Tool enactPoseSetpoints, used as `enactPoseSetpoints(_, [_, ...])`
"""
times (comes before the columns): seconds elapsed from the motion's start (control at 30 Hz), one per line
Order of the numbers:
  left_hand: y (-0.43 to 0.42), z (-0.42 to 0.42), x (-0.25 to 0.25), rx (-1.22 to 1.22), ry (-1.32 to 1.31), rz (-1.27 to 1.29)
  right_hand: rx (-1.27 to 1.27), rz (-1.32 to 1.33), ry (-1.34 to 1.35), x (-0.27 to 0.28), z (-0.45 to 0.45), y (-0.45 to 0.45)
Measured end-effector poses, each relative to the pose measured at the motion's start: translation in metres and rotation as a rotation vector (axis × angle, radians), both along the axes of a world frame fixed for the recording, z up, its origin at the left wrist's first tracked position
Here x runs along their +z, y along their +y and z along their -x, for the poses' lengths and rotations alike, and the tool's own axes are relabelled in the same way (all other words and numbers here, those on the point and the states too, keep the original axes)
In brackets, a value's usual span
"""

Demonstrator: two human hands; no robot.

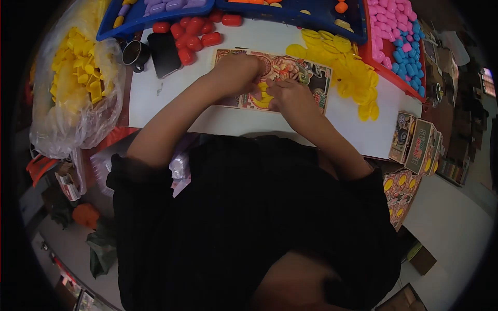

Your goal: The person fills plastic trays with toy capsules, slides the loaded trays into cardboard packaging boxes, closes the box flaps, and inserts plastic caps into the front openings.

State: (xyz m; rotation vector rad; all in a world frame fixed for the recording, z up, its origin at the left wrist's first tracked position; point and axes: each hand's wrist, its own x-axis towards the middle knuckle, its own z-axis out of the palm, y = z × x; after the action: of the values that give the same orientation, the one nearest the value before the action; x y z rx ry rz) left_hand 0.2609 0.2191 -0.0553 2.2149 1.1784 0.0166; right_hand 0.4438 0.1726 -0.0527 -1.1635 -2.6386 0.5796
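A printed cardboard box with colourful artwork lies flat on the white table in front of me. Between my hands a round yellow plastic piece shows at the box's near side. My left hand reaches over the left part of the box, its fingers curled down to the yellow piece's left edge. My right hand rests over the box's middle, fingers bent together against the piece's right edge. The fingertips are partly hidden, so how firmly each hand grips cannot be made out.
Yellow discs lie spread to the right of the box. Red plastic pieces, a black phone and a dark cup sit at upper left. Blue trays and a red tray line the back. Printed boxes stand right.
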Motion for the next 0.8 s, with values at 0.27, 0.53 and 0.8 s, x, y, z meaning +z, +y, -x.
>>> enactPoseSetpoints(0.27, [-0.008, 0.045, -0.004, 0.564, -0.414, -0.427, -0.325, 0.459, 0.752, -0.02, -0.032, 0.014])
enactPoseSetpoints(0.53, [-0.022, 0.064, -0.032, 0.751, -0.344, 0.038, -0.319, 0.165, 0.259, -0.016, 0.0, -0.008])
enactPoseSetpoints(0.8, [-0.029, 0.066, 0.003, 0.71, -0.614, 0.19, -0.34, 0.269, 0.559, -0.006, -0.024, -0.008])
